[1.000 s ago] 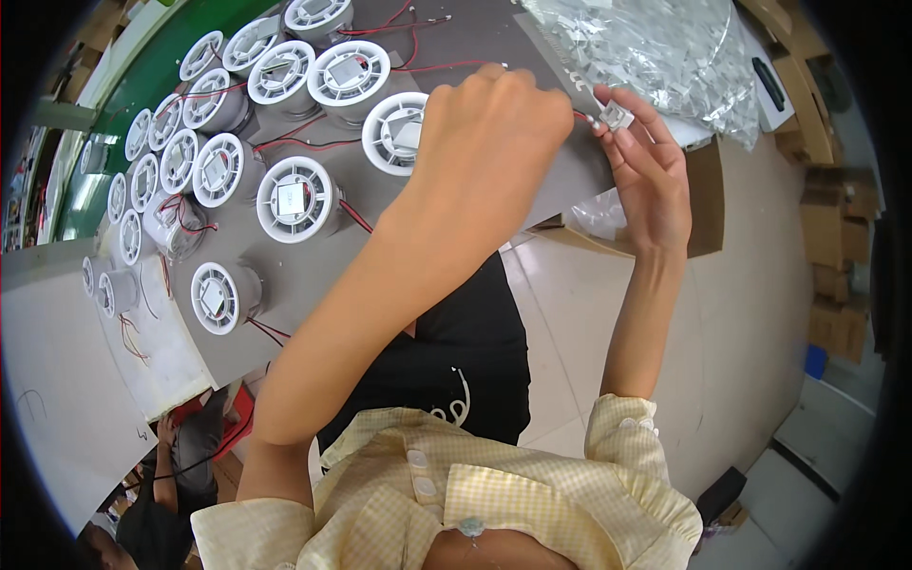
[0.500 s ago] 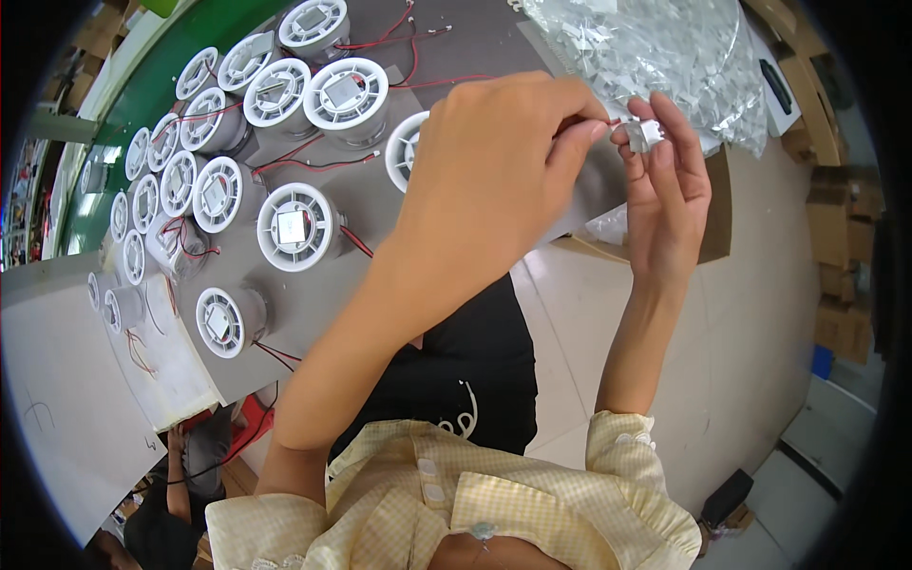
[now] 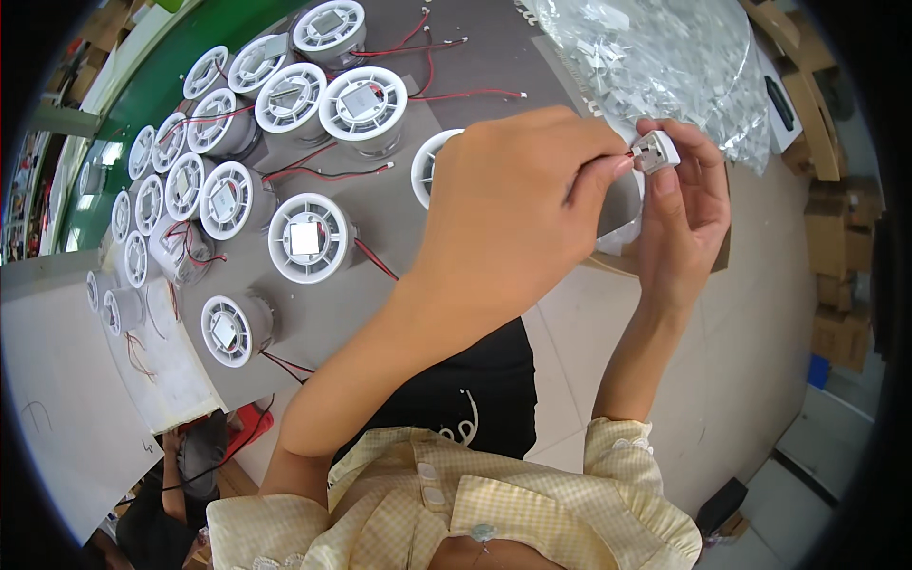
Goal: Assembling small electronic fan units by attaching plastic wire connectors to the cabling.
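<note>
My right hand [image 3: 689, 204] holds a small white box-shaped plastic piece [image 3: 655, 152] between thumb and fingers, its hollow, silvery-grey side facing my other hand. Thumb and forefinger of my left hand [image 3: 522, 195] pinch a thin red wire end [image 3: 630, 154] at the edge of that piece; the fingers hide most of the wire. Whether its tip is inside the piece I cannot tell. Partly behind my left hand stands a round white-rimmed unit [image 3: 430, 171] on the grey table.
Several similar round units with clear bodies, such as one [image 3: 309, 238] with trailing red and black wires, cover the grey table [image 3: 332, 328]. A large clear bag [image 3: 655, 66] of small white pieces lies at the far right, above a cardboard box [image 3: 617, 264].
Both hands have shifted slightly right and nearer. The white piece has turned, so its hollow side shows more clearly. The left fingers still pinch the wire end beside it.
</note>
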